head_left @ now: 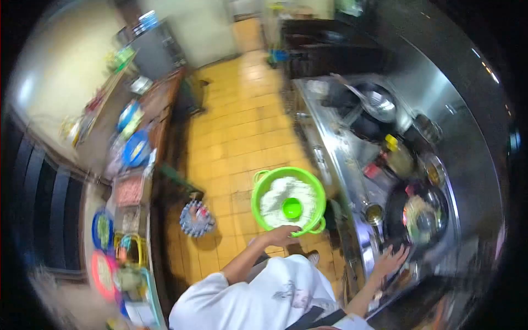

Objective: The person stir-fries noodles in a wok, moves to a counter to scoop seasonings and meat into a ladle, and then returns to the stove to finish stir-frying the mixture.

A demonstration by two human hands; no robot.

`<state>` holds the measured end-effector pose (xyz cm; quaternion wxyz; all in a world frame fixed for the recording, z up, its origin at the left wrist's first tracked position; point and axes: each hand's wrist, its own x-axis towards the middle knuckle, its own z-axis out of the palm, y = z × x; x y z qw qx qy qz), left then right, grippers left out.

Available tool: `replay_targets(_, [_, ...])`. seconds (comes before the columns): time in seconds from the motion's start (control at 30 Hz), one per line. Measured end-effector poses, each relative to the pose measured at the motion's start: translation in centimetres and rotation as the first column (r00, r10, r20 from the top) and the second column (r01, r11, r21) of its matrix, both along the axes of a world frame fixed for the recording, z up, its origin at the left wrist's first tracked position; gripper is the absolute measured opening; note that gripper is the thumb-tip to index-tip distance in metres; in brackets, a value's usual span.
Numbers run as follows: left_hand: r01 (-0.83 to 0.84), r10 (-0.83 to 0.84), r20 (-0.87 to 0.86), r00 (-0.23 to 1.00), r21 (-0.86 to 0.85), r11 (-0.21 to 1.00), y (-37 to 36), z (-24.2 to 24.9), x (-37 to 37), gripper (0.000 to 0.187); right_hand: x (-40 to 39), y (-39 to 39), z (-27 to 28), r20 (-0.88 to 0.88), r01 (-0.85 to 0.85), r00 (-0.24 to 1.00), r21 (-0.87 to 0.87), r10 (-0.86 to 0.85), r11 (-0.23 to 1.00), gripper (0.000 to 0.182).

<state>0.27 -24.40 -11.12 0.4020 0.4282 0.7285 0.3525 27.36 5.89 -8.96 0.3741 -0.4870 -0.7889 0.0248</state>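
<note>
— Green basin (288, 199) with the white stuff and a small green scoop (292, 208) in it: where is it?

— Out over the tiled floor (242, 132), held up at its near rim by the left hand (281, 235), fingers closed on the edge. It sits just left of the steel worktop (341, 165).

— And the other hand?

— The right hand (389, 258) is spread open, fingers apart, resting at the worktop's front edge, beside the dark wok (421, 217).

— Which way does the basin lie from that hand?

— To its left and slightly forward, well apart. The left hand is the nearer one; it already carries it. The wok lies right of the basin, across the worktop edge.
</note>
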Motion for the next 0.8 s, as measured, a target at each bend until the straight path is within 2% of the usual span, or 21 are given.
replay_targets(0.03, [-0.102,0.102,-0.005,0.995,0.007,0.995,-1.2,0.0,0.2,0.054,-2.8,-1.8,-0.1,-0.094,-0.100,0.991,-0.054,0.095,0.994,0.041])
replay_targets(0.07, [-0.087,0.086,-0.044,0.995,-0.026,0.996,-1.8,0.5,-0.1,0.053,-4.9,-3.1,-0.4,-0.187,-0.177,0.970,-0.106,0.156,0.978,0.041])
replay_targets(0.1, [-0.048,0.043,-0.080,0.996,-0.054,0.997,-2.7,0.8,-0.6,0.053,-6.5,-3.9,-1.5,-0.134,-0.262,0.957,-0.028,0.256,0.965,0.038])
replay_targets(0.13, [-0.081,0.078,-0.088,0.993,-0.031,0.996,-4.4,0.9,-1.5,0.053,-8.6,-5.9,-1.5,-0.096,-0.330,0.941,-0.046,0.325,0.943,0.036])
replay_targets(0.23, [-0.276,0.298,-0.231,0.926,0.121,0.953,-9.4,0.4,-4.2,0.051,-14.2,-10.5,-0.9,-0.001,-0.453,0.892,-0.025,0.453,0.891,0.033])
replay_targets(0.27, [-0.298,0.324,-0.233,0.917,0.139,0.944,-11.8,0.0,-4.9,0.051,-15.8,-12.4,-0.6,-0.082,-0.513,0.858,-0.152,0.507,0.845,0.033])
replay_targets(0.3, [-0.351,0.360,-0.125,0.924,0.093,0.932,-14.1,0.1,-5.7,0.050,-17.6,-14.2,-0.1,-0.171,-0.572,0.820,-0.272,0.546,0.774,0.032])
replay_targets(0.33, [-0.394,0.395,-0.019,0.918,0.043,0.918,-16.6,1.3,-7.1,0.050,-20.1,-15.8,0.0,-0.177,-0.593,0.805,-0.254,0.566,0.764,0.032])
replay_targets(0.37, [-0.413,0.431,-0.107,0.896,0.155,0.898,-19.7,2.2,-7.3,0.050,-21.8,-17.6,-0.1,-0.193,-0.613,0.789,-0.288,0.583,0.736,0.032])
replay_targets(0.4, [-0.437,0.453,-0.082,0.888,0.161,0.885,-22.7,2.0,-7.6,0.050,-22.6,-19.3,0.1,-0.192,-0.626,0.777,-0.329,0.600,0.707,0.031])
replay_targets(0.47, [-0.643,0.643,-0.023,0.765,-0.024,0.765,-27.7,0.9,-7.6,0.051,-25.8,-22.7,-0.7,-0.052,-0.719,0.684,-0.221,0.728,0.659,0.033])
replay_targets(0.5, [-0.669,0.669,-0.012,0.743,-0.022,0.743,-30.1,-0.1,-7.0,0.051,-27.1,-24.0,-1.2,-0.082,-0.735,0.640,-0.354,0.764,0.578,0.033])
replay_targets(0.53, [-0.748,0.746,-0.069,0.662,-0.011,0.663,-32.7,-1.2,-6.6,0.051,-29.3,-26.6,-0.9,-0.135,-0.738,0.598,-0.477,0.790,0.477,0.033])
replay_targets(0.57, [-0.815,0.809,-0.124,0.574,0.003,0.579,-35.4,-1.9,-6.1,0.050,-31.6,-28.5,-1.2,-0.131,-0.781,0.505,-0.489,0.853,0.388,0.033])
replay_targets(0.6, [-0.830,0.823,-0.128,0.554,0.000,0.558,-37.6,-2.2,-5.8,0.050,-33.6,-30.0,-1.4,-0.124,-0.810,0.410,-0.504,0.904,0.298,0.033])
replay_targets(0.63, [-0.903,0.902,-0.021,0.430,-0.025,0.430,-39.5,-2.5,-5.3,0.050,-35.9,-32.3,-0.9,-0.180,-0.826,0.352,-0.520,0.918,0.215,0.032])
replay_targets(0.67, [-0.952,0.953,0.085,0.292,-0.067,0.298,-41.2,-2.9,-4.6,0.049,-38.3,-33.6,-1.3,-0.047,-0.923,0.156,-0.362,0.987,0.128,0.033])
replay_targets(0.7, [-0.972,0.972,0.045,0.231,-0.040,0.232,-42.9,-3.4,-3.9,0.046,-41.1,-34.4,-3.6,0.026,-0.950,0.082,-0.300,0.996,0.086,0.033])
replay_targets(0.73, [-0.975,0.976,0.045,0.214,-0.046,0.216,-44.0,-3.7,-3.3,0.046,-43.8,-35.9,-4.7,-0.017,-0.950,0.007,-0.313,1.000,0.002,0.034])
replay_targets(0.77, [-0.990,0.987,0.102,0.121,-0.055,0.127,-45.0,-4.1,-2.8,0.046,-45.7,-39.4,-1.9,-0.196,-0.849,0.006,-0.519,0.981,-0.098,0.034])
replay_targets(0.8, [-0.997,0.987,0.156,0.026,-0.067,0.037,-45.7,-4.4,-2.5,0.045,-48.4,-41.4,-1.5,-0.204,-0.836,-0.087,-0.518,0.975,-0.183,0.035])
